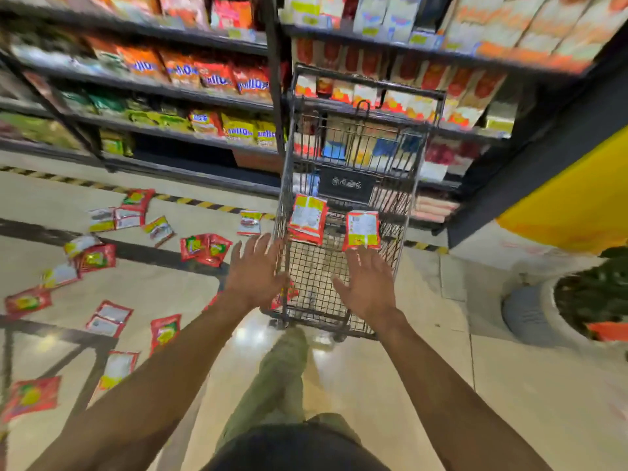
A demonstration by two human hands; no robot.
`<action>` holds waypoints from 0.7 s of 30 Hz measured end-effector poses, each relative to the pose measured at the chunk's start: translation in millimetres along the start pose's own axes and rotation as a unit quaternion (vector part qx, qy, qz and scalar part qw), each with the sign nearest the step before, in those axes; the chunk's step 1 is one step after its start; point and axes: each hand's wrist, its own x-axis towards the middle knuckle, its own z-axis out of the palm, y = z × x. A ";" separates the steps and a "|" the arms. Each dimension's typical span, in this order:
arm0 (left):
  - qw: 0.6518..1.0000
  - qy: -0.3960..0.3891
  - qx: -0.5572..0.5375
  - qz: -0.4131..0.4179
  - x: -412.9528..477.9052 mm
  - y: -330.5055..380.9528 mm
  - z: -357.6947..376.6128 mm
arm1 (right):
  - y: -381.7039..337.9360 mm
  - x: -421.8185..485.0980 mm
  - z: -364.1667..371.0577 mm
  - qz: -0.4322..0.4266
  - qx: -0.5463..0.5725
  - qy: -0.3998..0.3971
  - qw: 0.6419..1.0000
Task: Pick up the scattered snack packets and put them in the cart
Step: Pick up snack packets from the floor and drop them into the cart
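A grey wire cart stands in front of me, close to the shelves. Two bunches of red and yellow snack packets, the left bunch and the right packet, are in mid-air inside the cart basket, just beyond my fingertips. My left hand is spread with straight fingers at the cart's left rim and holds nothing. My right hand is spread over the basket, also empty. Several more red snack packets lie scattered over the floor to the left.
Dark shelves full of packaged goods run along the back. A black and yellow floor stripe runs under them. A yellow pillar and a potted plant stand at the right. My leg steps toward the cart.
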 end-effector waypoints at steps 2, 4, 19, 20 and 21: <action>1.000 0.000 0.004 -0.016 -39.8 -12.4 -6.6 | -19.9 -23.8 -5.5 -0.017 -0.009 -0.002 1.000; 0.999 0.010 0.004 -0.036 -77.8 -29.1 -8.9 | -41.5 -40.9 -7.0 -0.039 -0.016 0.003 0.999; 0.967 0.013 -0.043 -0.251 -315.7 -242.9 22.4 | -294.5 -114.8 41.5 -0.233 -0.034 -0.004 0.972; 0.963 0.016 -0.048 -0.264 -334.4 -264.0 24.9 | -320.3 -121.1 49.4 -0.246 -0.038 -0.007 0.969; 0.959 0.018 -0.056 -0.276 -352.8 -284.3 26.8 | -345.3 -127.1 57.9 -0.256 -0.041 -0.007 0.966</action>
